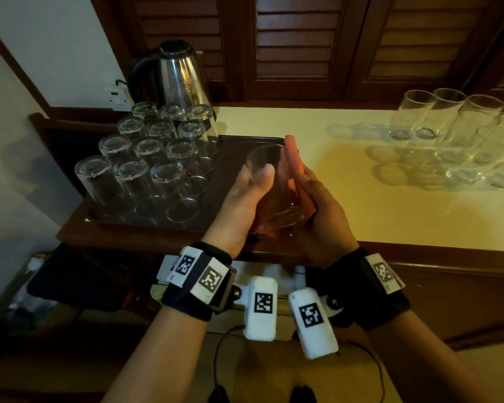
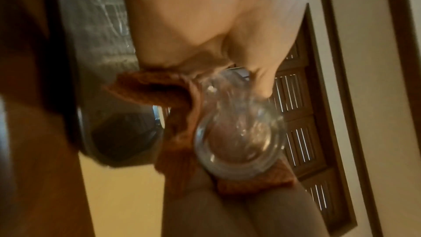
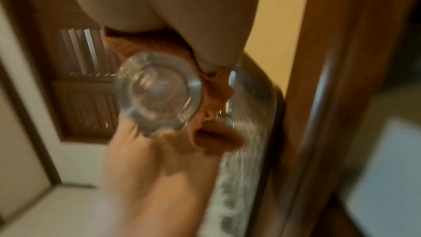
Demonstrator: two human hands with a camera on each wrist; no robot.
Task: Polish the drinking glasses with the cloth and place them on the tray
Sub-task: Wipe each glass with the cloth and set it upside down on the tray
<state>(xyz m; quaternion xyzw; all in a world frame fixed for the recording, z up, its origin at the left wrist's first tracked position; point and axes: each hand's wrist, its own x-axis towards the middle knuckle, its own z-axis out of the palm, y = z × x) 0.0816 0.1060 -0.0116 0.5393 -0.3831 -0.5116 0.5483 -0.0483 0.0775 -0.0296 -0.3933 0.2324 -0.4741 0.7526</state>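
Left hand: the left hand [image 1: 246, 196] is gripping the drinking glass [image 1: 274, 187], thumb lying across its side.
Right hand: the right hand [image 1: 320, 205] is pressing the orange cloth [image 1: 296, 167] against the glass's other side, holding the cloth.
Glass: it is being held tilted above the near right part of the dark wooden tray [image 1: 146, 228], thick base toward the person.
Tray: upturned glasses [image 1: 146, 167] are standing on it in rows.
Counter: unpolished glasses [image 1: 460, 135] are waiting upright at the far right; a steel kettle [image 1: 178, 74] is standing behind the tray.

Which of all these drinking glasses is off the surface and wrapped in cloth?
The glass held between left hand and right hand, with the orange cloth against it; the others stand on the tray or countertop.
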